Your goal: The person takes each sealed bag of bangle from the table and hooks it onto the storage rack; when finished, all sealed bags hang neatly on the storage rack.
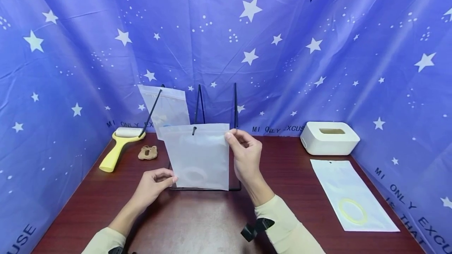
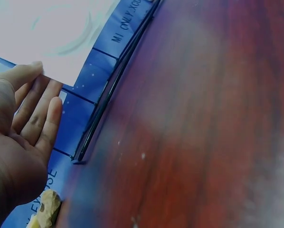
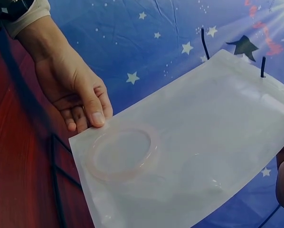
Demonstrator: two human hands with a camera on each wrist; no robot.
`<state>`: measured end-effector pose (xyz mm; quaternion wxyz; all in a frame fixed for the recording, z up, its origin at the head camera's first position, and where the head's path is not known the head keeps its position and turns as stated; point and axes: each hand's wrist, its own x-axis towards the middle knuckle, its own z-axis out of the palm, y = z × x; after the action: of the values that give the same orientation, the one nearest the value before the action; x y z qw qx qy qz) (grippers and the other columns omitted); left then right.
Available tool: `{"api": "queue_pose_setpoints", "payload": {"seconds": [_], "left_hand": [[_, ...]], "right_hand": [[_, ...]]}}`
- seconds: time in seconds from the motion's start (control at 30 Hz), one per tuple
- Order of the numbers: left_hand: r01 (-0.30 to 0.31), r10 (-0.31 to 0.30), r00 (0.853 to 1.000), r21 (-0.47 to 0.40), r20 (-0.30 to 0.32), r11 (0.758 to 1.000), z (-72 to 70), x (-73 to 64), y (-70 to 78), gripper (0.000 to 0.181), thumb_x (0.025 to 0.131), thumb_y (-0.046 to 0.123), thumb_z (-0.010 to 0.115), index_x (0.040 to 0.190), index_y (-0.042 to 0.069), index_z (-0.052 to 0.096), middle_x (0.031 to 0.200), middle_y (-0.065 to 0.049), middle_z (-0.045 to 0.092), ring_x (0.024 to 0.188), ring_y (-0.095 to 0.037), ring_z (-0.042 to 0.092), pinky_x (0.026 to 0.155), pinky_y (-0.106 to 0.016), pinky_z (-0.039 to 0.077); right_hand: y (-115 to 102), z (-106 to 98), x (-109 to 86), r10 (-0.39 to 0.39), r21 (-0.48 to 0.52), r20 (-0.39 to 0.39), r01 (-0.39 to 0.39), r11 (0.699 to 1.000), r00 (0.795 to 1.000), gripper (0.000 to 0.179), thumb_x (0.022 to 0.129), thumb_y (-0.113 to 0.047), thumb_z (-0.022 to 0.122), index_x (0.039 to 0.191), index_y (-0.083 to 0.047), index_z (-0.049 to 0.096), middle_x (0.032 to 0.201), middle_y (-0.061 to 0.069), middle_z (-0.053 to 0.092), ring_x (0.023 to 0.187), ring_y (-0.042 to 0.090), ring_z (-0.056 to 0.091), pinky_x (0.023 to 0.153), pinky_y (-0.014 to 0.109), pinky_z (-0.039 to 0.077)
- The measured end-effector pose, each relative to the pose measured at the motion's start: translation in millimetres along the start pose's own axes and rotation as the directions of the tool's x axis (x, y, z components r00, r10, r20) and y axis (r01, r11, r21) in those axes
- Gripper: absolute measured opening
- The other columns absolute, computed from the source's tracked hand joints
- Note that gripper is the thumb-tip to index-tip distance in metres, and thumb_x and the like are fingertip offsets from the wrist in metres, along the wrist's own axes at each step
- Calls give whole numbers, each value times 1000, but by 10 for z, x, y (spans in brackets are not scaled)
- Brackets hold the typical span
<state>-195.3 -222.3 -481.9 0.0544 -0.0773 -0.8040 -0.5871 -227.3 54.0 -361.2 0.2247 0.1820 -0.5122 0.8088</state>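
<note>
A frosted white zip bag (image 1: 203,154) hangs by its top hole on a black prong of a wire rack (image 1: 240,186). A pale ring (image 3: 150,142) shows through the bag near its bottom. My left hand (image 1: 152,187) pinches the bag's lower left corner between thumb and fingers; the left wrist view shows that hand (image 2: 30,114) with its outer fingers loose behind the corner. At the upper right edge, my right hand (image 1: 245,154) pinches the bag between thumb and index finger. A second frosted bag (image 1: 169,105) hangs behind on the rack's left prong, partly covered.
A yellow-handled lint roller (image 1: 116,150) and a small brown item (image 1: 147,152) lie left of the rack. On the right stand a white tissue box (image 1: 330,144) and, in front of it, a flat white bag (image 1: 333,179) holding a yellow ring (image 1: 341,208). Starry blue cloth encloses the table.
</note>
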Motion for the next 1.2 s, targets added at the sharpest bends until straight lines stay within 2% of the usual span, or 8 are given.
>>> {"api": "queue_pose_setpoints", "payload": {"seconds": [0.17, 0.4, 0.67, 0.8, 0.9, 1.07, 1.2], "left_hand": [[26, -26, 999, -6, -22, 1000, 19, 104, -28, 20, 92, 17, 79, 101, 0, 75, 88, 0, 77, 80, -4, 71, 76, -22, 58], [50, -52, 997, -24, -55, 998, 54, 232, -40, 24, 91, 20, 80, 103, 0, 75, 84, -3, 76, 76, -14, 69, 71, -27, 57], [41, -44, 997, -37, -65, 998, 41, 323, -35, 25, 92, 19, 79, 104, -2, 74, 81, 0, 75, 74, -17, 68, 70, -28, 57], [33, -36, 996, -35, -78, 999, 10, 360, -16, 25, 93, 19, 78, 105, -3, 74, 82, -7, 75, 75, -21, 70, 70, -30, 58], [40, -43, 995, -43, -84, 998, -9, 395, -2, 27, 93, 20, 78, 106, -3, 74, 83, -8, 75, 77, -21, 71, 72, -31, 60], [60, -67, 992, -72, -104, 996, -18, 442, 24, 30, 94, 20, 78, 109, -5, 72, 82, 4, 74, 79, -20, 71, 75, -31, 61], [74, -85, 988, -84, -127, 994, -25, 464, 35, 32, 94, 20, 78, 111, -6, 72, 83, 6, 75, 80, -16, 71, 75, -29, 60]], "right_hand": [[62, -5, 85, 0, -36, -20, -1, 999, 1000, 3, 89, 7, 72, 92, 7, 73, 78, -7, 73, 71, 3, 62, 69, 16, 53], [120, -3, 189, -13, -69, -18, 12, 998, 1000, 20, 90, 2, 75, 96, 20, 68, 78, -9, 74, 70, 2, 60, 68, 16, 52], [169, 20, 295, -14, -95, -37, 10, 995, 999, 21, 89, 0, 77, 96, 18, 70, 75, -9, 73, 70, 3, 59, 67, 16, 51], [196, 39, 353, -6, -111, -48, 1, 994, 999, 20, 89, 1, 77, 97, 18, 71, 76, -10, 73, 70, 2, 59, 68, 16, 51], [225, 44, 402, 6, -125, -61, -14, 992, 998, 19, 89, -1, 78, 98, 15, 73, 75, -10, 73, 70, 2, 58, 68, 16, 50], [285, 48, 481, 27, -130, -76, -37, 991, 997, 20, 89, -3, 80, 98, 13, 75, 76, -11, 73, 74, 4, 60, 72, 17, 50], [322, 62, 526, 46, -142, -77, -56, 988, 996, 22, 88, -5, 81, 100, 13, 75, 76, -12, 73, 76, 4, 60, 73, 17, 49]]}}
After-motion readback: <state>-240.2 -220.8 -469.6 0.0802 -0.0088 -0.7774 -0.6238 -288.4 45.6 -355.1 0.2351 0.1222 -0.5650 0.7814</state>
